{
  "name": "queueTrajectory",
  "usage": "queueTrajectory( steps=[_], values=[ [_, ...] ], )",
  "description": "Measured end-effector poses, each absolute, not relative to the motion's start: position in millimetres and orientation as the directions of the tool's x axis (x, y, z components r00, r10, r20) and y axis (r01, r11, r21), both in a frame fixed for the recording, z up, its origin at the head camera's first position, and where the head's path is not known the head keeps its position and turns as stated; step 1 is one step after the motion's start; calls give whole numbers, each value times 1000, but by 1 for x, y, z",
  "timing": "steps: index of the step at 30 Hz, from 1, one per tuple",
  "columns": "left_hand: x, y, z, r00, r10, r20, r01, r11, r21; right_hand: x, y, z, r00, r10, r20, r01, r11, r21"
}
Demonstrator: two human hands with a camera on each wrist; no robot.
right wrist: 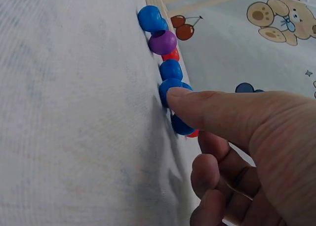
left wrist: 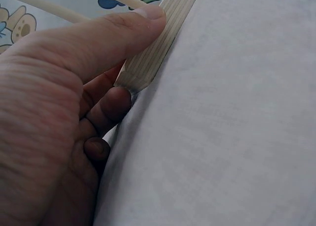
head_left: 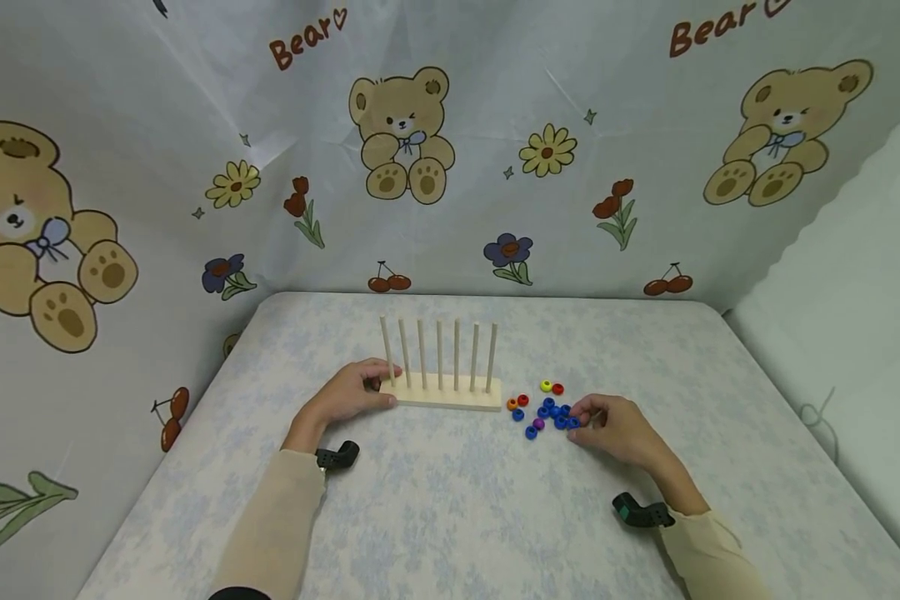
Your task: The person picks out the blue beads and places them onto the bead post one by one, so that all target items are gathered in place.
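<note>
beige left sleeve [head_left: 270, 517] lies nearest — left hand [head_left: 352, 392] grips the left end of the wooden peg rack [head_left: 442, 398] on the table [head_left: 450, 500]; right hand [head_left: 618, 429] curves at blue beads [head_left: 561, 422] beside it — whether pinching one, i cannot tell.

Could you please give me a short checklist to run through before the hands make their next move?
1. Pale wooden seven-peg rack upright on the pale, blue-mottled table: ok.
2. Left hand gripping the rack's left end: ok.
3. Right hand at the small, round blue beads: ok.
4. One bead firmly pinched: cannot tell.
5. Thin wooden pegs free of beads: ok.
</note>
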State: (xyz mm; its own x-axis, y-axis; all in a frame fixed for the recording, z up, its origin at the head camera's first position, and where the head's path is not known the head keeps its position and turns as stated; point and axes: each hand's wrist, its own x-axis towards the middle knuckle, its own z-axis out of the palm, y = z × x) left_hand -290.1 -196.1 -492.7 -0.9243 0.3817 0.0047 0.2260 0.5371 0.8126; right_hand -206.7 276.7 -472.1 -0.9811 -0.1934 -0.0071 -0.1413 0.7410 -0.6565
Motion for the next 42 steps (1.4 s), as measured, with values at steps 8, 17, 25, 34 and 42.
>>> queueTrajectory(
  steps=[8, 17, 25, 34, 42],
  values=[
    [-292, -194, -500, -915, 403, 23, 255, 532, 807, -209, 275, -450, -976, -200, 89, -213, 775, -595],
    [-291, -199, -488, -909, 415, 34, 269, 524, 808, -217, 254, -420, -968, -172, 186, -249, 767, -591],
    [-289, -197, -486, -913, 408, 28, 258, 521, 814, -225, 231, -403, -954, -148, 262, -284, 730, -621],
    [-285, -195, -490, -919, 391, 45, 262, 524, 810, -230, 208, -388, -945, -115, 306, -300, 682, -667],
    [-288, -197, -494, -913, 406, 44, 272, 525, 806, -236, 190, -374, -923, -87, 375, -348, 605, -716]
  ],
)
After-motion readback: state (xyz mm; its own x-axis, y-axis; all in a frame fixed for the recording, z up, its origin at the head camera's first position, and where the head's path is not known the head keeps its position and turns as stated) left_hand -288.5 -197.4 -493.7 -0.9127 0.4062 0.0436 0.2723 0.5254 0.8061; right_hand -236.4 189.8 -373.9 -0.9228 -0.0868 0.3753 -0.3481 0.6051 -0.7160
